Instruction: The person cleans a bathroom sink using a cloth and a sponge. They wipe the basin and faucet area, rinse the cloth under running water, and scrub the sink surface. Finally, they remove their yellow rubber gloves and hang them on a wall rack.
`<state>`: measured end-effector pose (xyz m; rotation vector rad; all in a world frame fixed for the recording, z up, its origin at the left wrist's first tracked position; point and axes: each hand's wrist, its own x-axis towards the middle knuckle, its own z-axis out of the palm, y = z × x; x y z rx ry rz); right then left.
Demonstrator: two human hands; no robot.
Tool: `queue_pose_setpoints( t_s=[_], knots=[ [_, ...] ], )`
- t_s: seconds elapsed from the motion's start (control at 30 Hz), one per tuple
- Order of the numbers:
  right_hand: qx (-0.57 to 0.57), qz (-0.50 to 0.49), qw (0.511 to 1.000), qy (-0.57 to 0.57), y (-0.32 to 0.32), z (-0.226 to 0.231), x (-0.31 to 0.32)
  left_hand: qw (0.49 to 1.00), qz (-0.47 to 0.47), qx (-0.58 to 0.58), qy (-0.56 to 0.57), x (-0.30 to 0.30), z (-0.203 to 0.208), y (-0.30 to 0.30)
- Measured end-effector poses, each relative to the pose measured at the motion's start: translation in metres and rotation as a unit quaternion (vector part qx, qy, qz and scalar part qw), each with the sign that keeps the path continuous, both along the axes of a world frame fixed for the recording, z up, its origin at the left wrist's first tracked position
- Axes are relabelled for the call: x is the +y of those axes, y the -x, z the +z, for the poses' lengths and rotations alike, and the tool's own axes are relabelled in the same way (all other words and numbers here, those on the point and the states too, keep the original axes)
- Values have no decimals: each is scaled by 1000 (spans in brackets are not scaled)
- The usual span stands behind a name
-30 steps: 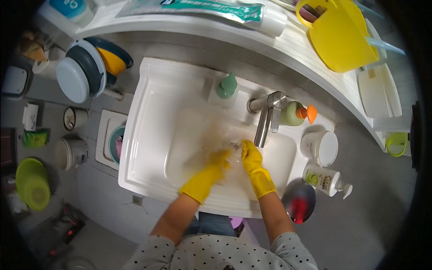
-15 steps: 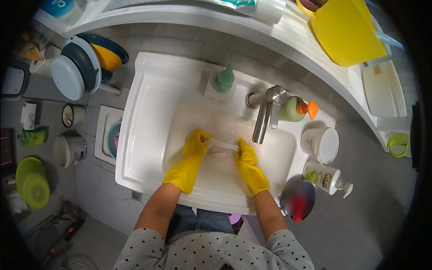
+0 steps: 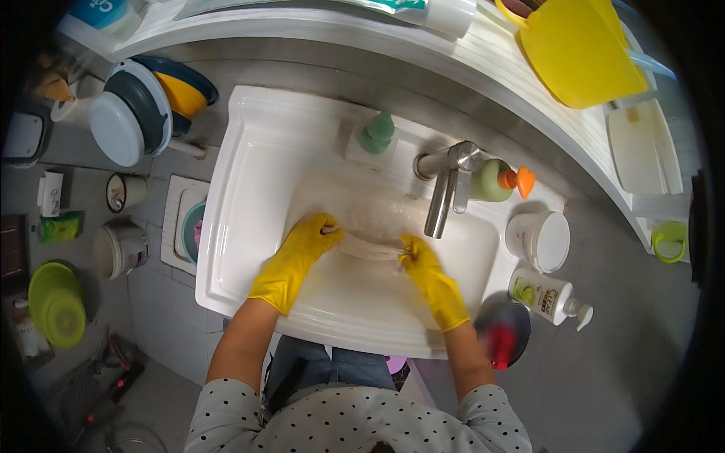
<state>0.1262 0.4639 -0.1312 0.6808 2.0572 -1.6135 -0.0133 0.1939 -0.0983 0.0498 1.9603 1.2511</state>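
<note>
Both my hands wear yellow rubber gloves and are in the white sink (image 3: 249,196). A wet, off-white cloth (image 3: 364,248) is stretched between them, just at the cloudy water. My left hand (image 3: 306,245) pinches the cloth's left end with curled fingers. My right hand (image 3: 429,279) is closed on its right end, below and left of the metal faucet (image 3: 440,200). The cloth's lower part blends into the water, so its full shape is hidden.
A green pump bottle with an orange top (image 3: 495,181), a white tub (image 3: 540,241) and a white pump bottle (image 3: 540,294) line the sink's right side. A soap dispenser (image 3: 376,136) stands at the back rim. A shelf (image 3: 317,26) curves overhead; folding basins (image 3: 132,113) hang left.
My hands have moved apart, the left one leftward and the right slightly rightward. The cloth between them is more spread out and sags a little.
</note>
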Motion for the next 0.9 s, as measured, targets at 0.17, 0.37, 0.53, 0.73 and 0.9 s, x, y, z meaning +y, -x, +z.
queue_pose_setpoints(
  t_s=[0.17, 0.37, 0.53, 0.73, 0.9],
  knots=[
    [97, 185, 915, -345, 1, 45, 12, 924, -111, 357, 76, 24, -31, -27],
    [4, 174, 901, -397, 2, 34, -10, 950, -128, 279, 52, 44, -32, -41],
    [161, 144, 870, -444, -10, 2, -53, 879, -187, 437, 35, 42, -46, -52],
    [129, 42, 981, -136, -1, -5, -85, 958, -185, 217, 9, 48, -58, -68],
    [285, 217, 880, -312, 21, 95, -115, 971, -125, 203, -17, 61, -57, -81]
  ],
)
